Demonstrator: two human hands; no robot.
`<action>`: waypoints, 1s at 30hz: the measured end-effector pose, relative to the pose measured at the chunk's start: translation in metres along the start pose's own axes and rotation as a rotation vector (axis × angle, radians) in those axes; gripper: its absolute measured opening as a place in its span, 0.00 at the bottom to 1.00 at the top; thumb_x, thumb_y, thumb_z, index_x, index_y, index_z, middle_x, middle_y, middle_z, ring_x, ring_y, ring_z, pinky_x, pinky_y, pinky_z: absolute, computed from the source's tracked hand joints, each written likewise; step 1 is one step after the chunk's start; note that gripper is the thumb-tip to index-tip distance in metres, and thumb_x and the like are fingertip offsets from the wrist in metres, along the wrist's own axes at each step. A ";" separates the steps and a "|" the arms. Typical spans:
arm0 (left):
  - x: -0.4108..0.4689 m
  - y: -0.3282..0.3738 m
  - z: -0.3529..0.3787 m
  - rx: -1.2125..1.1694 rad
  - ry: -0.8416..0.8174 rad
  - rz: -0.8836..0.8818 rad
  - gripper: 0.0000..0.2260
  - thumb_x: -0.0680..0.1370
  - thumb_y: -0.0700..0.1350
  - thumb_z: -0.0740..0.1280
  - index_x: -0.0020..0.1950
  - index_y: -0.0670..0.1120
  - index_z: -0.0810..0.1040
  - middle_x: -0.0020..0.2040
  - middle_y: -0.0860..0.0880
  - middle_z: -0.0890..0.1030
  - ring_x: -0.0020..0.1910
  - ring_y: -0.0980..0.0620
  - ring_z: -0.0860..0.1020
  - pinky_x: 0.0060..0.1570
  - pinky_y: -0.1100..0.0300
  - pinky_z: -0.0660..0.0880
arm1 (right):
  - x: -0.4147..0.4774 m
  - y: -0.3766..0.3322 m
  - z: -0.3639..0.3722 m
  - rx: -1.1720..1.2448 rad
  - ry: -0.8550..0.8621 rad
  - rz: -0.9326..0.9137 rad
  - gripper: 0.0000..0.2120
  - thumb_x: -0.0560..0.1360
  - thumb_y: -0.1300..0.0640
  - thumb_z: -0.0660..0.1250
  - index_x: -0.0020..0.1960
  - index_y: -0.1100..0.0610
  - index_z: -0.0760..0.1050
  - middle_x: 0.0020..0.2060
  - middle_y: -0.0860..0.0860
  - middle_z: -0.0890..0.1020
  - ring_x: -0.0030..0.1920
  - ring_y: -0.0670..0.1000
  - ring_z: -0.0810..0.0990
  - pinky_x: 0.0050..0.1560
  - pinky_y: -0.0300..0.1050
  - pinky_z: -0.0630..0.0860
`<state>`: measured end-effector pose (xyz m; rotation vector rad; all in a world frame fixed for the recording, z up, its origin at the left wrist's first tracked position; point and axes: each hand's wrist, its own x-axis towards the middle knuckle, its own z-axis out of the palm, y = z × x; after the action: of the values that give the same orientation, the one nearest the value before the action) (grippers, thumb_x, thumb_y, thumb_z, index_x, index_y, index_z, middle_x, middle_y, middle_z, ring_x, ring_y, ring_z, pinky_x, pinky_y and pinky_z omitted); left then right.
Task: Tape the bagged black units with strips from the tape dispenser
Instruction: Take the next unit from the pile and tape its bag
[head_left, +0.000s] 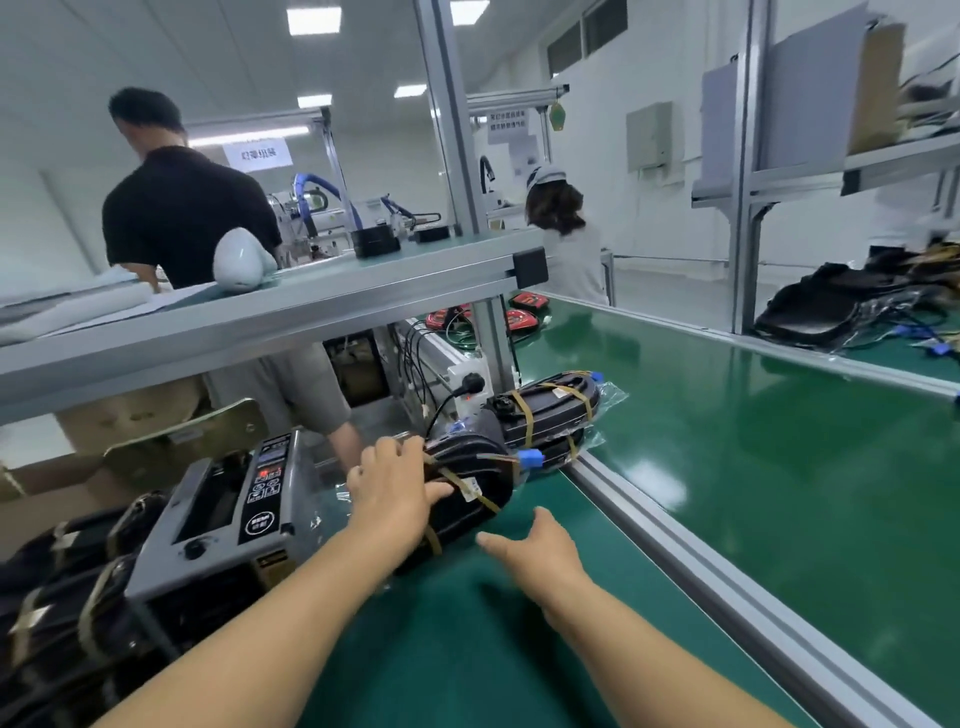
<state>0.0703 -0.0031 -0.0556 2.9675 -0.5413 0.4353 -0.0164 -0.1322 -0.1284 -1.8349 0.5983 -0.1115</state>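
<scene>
A bagged black unit (475, 480) crossed by brown tape strips lies on the green mat in front of me. My left hand (392, 480) grips its near left end, fingers curled over the top and thumb along the side. Just below the unit, my right hand (535, 553) hovers with fingers relaxed and holds nothing. A second taped bagged unit (550, 415) rests behind the first, at the edge of the conveyor. The grey tape dispenser (228, 519) stands to the left of my left arm.
Several taped black units (57, 597) are stacked at the far left beside the dispenser. An aluminium rail (691, 566) separates my mat from the green conveyor belt (753, 447). A shelf (249, 306) hangs overhead. More bagged units (831, 306) lie across the belt. Two people work beyond.
</scene>
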 end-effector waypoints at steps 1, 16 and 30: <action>-0.011 -0.001 -0.007 -0.081 0.005 -0.008 0.25 0.76 0.60 0.67 0.69 0.50 0.68 0.65 0.45 0.69 0.65 0.43 0.67 0.60 0.51 0.66 | -0.006 0.002 -0.002 0.089 -0.015 -0.011 0.49 0.71 0.42 0.75 0.79 0.60 0.53 0.76 0.55 0.64 0.75 0.55 0.65 0.71 0.49 0.66; -0.216 -0.053 -0.045 -1.124 -0.136 -0.236 0.15 0.76 0.53 0.71 0.62 0.62 0.76 0.58 0.63 0.80 0.57 0.63 0.78 0.60 0.59 0.74 | -0.150 0.007 0.006 0.576 -0.465 -0.434 0.30 0.59 0.49 0.83 0.59 0.50 0.79 0.55 0.58 0.85 0.57 0.60 0.83 0.58 0.56 0.79; -0.255 -0.069 -0.045 -0.786 0.511 0.409 0.08 0.75 0.35 0.70 0.52 0.42 0.84 0.50 0.53 0.83 0.49 0.53 0.82 0.48 0.54 0.79 | -0.171 -0.001 0.022 0.409 -0.508 -0.500 0.38 0.56 0.51 0.83 0.64 0.54 0.76 0.56 0.57 0.85 0.59 0.59 0.82 0.62 0.50 0.77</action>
<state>-0.1454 0.1519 -0.0904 1.9055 -0.9701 0.7624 -0.1562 -0.0358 -0.0982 -1.4913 -0.2344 -0.0866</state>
